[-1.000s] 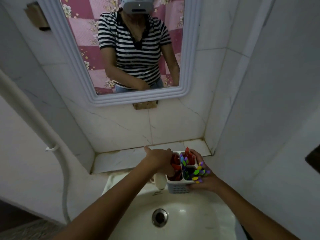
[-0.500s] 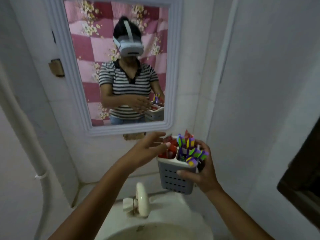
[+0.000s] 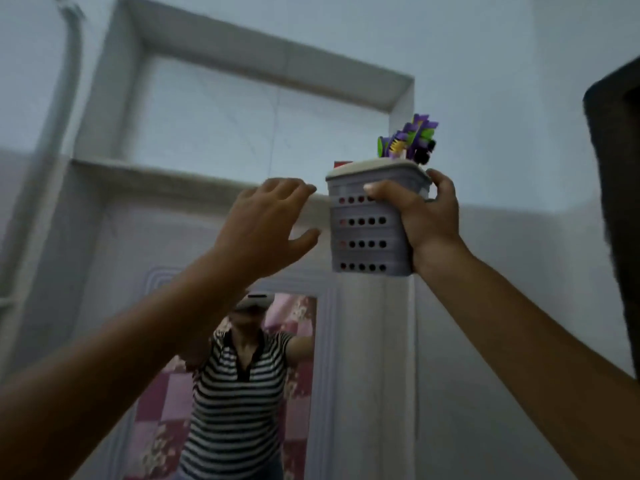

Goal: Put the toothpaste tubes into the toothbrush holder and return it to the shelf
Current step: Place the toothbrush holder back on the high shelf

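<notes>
Holder raised to shelf height, right-hand carry.

The right hand (image 3: 427,216) is clamped around the side of the grey perforated plastic toothbrush holder (image 3: 367,233), thumb across the front and fingers behind, which keeps it upright so the purple-and-green brush heads (image 3: 412,138) and a red tube end (image 3: 343,164) do not spill. The left hand (image 3: 266,226) hovers just beside it, fingers spread and empty, probably as a guard. The white recessed wall shelf ledge (image 3: 166,173) runs behind both hands; the holder is not yet set down.
</notes>
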